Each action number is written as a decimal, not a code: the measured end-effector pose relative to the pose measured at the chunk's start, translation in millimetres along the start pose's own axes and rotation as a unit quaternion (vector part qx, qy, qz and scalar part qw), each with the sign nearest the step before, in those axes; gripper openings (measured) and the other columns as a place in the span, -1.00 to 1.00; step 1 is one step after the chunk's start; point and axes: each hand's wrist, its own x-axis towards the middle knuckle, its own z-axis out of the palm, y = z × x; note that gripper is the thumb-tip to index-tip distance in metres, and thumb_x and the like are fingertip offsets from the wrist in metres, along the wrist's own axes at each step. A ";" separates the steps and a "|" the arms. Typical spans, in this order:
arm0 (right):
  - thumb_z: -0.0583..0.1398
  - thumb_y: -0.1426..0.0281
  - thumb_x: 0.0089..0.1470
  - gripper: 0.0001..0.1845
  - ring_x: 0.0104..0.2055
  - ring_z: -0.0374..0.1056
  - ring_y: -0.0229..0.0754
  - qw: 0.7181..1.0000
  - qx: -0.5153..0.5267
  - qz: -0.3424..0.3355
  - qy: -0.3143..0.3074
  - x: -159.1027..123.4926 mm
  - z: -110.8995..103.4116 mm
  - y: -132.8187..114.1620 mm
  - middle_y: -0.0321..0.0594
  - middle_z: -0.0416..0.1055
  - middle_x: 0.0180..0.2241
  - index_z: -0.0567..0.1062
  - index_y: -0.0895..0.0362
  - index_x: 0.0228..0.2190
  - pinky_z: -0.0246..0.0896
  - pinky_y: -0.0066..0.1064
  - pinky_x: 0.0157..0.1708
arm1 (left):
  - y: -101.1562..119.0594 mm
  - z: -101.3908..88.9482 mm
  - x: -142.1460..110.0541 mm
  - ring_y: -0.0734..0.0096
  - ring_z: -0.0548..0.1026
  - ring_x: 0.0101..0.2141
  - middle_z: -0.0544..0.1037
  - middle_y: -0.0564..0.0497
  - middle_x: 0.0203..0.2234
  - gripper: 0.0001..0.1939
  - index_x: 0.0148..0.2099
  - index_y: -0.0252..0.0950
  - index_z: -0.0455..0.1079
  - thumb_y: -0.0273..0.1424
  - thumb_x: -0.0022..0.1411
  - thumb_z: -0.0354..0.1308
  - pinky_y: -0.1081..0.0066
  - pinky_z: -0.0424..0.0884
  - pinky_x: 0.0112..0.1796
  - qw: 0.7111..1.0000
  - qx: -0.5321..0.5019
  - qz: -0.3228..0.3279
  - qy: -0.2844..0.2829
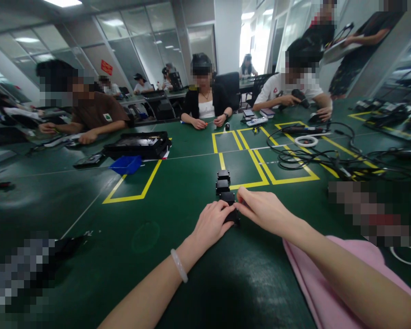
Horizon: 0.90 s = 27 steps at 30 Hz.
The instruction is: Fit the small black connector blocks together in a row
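Several small black blocks run in a short row away from me on the green table. My left hand (215, 220), with a pale bangle at the wrist, has its fingers and thumb closed around the nearest black block (232, 216). Close against its right side is my right hand (260, 208), thumb and forefinger bent together in a pinch. Whatever sits between those fingertips is hidden or too small to name. Just beyond both hands lie a second block (227, 197), a third block (222, 186) and the farthest block (223, 174).
A blue bin (126, 165) sits left beside a black tray (137, 145). Tangled black cables (304, 160) cover the right side. Pink cloth (349, 260) lies under my right forearm. Yellow tape (250, 186) marks rectangles on the table. Co-workers sit across, one holding a power drill (300, 98).
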 end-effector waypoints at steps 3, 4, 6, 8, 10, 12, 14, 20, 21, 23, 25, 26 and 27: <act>0.00 0.29 0.25 -0.87 -0.47 0.36 -0.23 1.000 -0.012 0.004 0.004 0.7 2.6 0.8 -0.32 0.44 -0.44 0.25 0.09 -0.29 -0.13 -0.47 -0.53 | -0.4 2.0 -1.7 0.20 0.36 -0.14 0.36 -0.03 -0.10 -0.64 0.06 -0.17 0.26 -0.34 0.22 0.16 0.23 0.32 -0.15 1.000 -0.013 -0.008 0.006; 0.00 0.31 0.24 -0.89 -0.47 0.36 -0.23 1.000 -0.017 0.006 0.008 0.7 3.3 1.4 -0.32 0.44 -0.43 0.25 0.09 -0.28 -0.14 -0.47 -0.53 | -1.0 3.2 -2.4 0.21 0.36 -0.14 0.36 -0.03 -0.09 -0.63 0.08 -0.17 0.25 -0.34 0.23 0.15 0.23 0.32 -0.15 1.000 -0.018 -0.009 0.008; 0.01 0.34 0.23 -0.90 -0.47 0.36 -0.24 0.999 -0.028 0.006 0.016 0.3 4.1 2.7 -0.30 0.45 -0.41 0.25 0.10 -0.27 -0.14 -0.47 -0.53 | -2.7 5.9 -3.6 0.21 0.36 -0.13 0.35 -0.04 -0.08 -0.60 0.11 -0.16 0.23 -0.34 0.23 0.14 0.23 0.32 -0.14 0.999 -0.029 -0.009 0.012; 0.01 0.34 0.24 -0.90 -0.47 0.36 -0.24 0.999 -0.041 0.003 0.020 -0.4 3.9 3.5 -0.29 0.46 -0.40 0.26 0.10 -0.28 -0.15 -0.46 -0.53 | -4.8 8.8 -4.5 0.22 0.36 -0.11 0.35 -0.03 -0.08 -0.58 0.13 -0.14 0.21 -0.35 0.23 0.15 0.24 0.32 -0.12 0.999 -0.041 -0.011 0.018; 0.01 0.31 0.24 -0.86 -0.46 0.36 -0.24 0.998 -0.052 -0.001 0.020 -0.9 2.9 3.5 -0.29 0.46 -0.42 0.28 0.11 -0.30 -0.16 -0.46 -0.54 | -6.6 11.5 -4.9 0.22 0.36 -0.11 0.35 -0.03 -0.07 -0.57 0.12 -0.14 0.22 -0.35 0.21 0.16 0.24 0.32 -0.11 0.998 -0.052 -0.014 0.023; 0.01 0.28 0.24 -0.82 -0.46 0.37 -0.23 0.998 -0.065 0.000 0.014 -1.1 2.1 3.1 -0.29 0.46 -0.45 0.30 0.11 -0.33 -0.16 -0.45 -0.53 | -7.6 13.5 -4.9 0.22 0.36 -0.11 0.36 -0.02 -0.08 -0.58 0.11 -0.14 0.24 -0.36 0.20 0.17 0.24 0.32 -0.11 0.998 -0.057 -0.017 0.028; 0.01 0.28 0.24 -0.82 -0.46 0.38 -0.22 0.997 -0.073 0.001 0.010 -0.9 2.3 2.7 -0.29 0.46 -0.46 0.31 0.10 -0.31 -0.15 -0.45 -0.53 | -7.9 14.8 -5.0 0.22 0.36 -0.11 0.36 -0.02 -0.09 -0.58 0.10 -0.14 0.24 -0.36 0.20 0.18 0.25 0.32 -0.11 0.998 -0.059 -0.020 0.032; 0.03 0.41 0.19 -0.86 -0.34 0.41 -0.21 0.998 -0.045 -0.020 0.025 -1.4 5.1 2.0 -0.26 0.48 -0.32 0.27 0.11 -0.18 -0.04 -0.47 -0.47 | -7.2 15.8 -5.4 0.24 0.36 -0.11 0.36 -0.01 -0.08 -0.57 0.11 -0.13 0.23 -0.35 0.20 0.19 0.25 0.32 -0.11 0.997 -0.058 -0.022 0.036; 0.03 0.42 0.18 -0.87 -0.33 0.41 -0.21 0.998 -0.041 -0.027 0.025 -1.6 4.8 1.7 -0.26 0.47 -0.32 0.27 0.11 -0.19 -0.03 -0.47 -0.45 | -7.1 15.7 -5.5 0.24 0.36 -0.11 0.36 -0.01 -0.08 -0.57 0.11 -0.13 0.23 -0.35 0.20 0.19 0.26 0.32 -0.12 0.997 -0.057 -0.022 0.037; 0.02 0.41 0.19 -0.91 -0.34 0.40 -0.22 0.998 -0.040 -0.035 0.022 -2.1 3.4 0.9 -0.28 0.46 -0.35 0.27 0.10 -0.24 -0.03 -0.47 -0.45 | -7.0 15.4 -5.6 0.23 0.36 -0.11 0.36 0.00 -0.08 -0.57 0.11 -0.13 0.23 -0.35 0.20 0.19 0.26 0.32 -0.12 0.998 -0.055 -0.022 0.036; 0.01 0.36 0.22 -0.90 -0.39 0.39 -0.22 0.998 -0.049 -0.032 0.014 -2.3 1.8 0.4 -0.29 0.45 -0.40 0.28 0.09 -0.29 -0.05 -0.46 -0.47 | -6.9 15.2 -5.5 0.23 0.36 -0.11 0.36 0.00 -0.09 -0.57 0.11 -0.14 0.23 -0.34 0.20 0.19 0.26 0.32 -0.12 0.998 -0.054 -0.023 0.034; -0.01 0.34 0.23 -0.88 -0.41 0.38 -0.22 0.998 -0.054 -0.029 0.008 -2.4 1.2 0.4 -0.30 0.44 -0.43 0.29 0.09 -0.30 -0.07 -0.46 -0.49 | -6.9 15.2 -5.5 0.23 0.36 -0.11 0.36 0.00 -0.09 -0.57 0.11 -0.14 0.23 -0.34 0.20 0.18 0.26 0.32 -0.12 0.998 -0.054 -0.023 0.033; -0.01 0.33 0.24 -0.86 -0.43 0.37 -0.22 0.998 -0.058 -0.026 0.004 -2.4 0.8 0.4 -0.31 0.44 -0.45 0.29 0.09 -0.30 -0.08 -0.45 -0.50 | -6.9 15.2 -5.5 0.24 0.36 -0.11 0.36 0.00 -0.09 -0.57 0.11 -0.14 0.23 -0.34 0.20 0.18 0.26 0.32 -0.12 0.998 -0.054 -0.024 0.033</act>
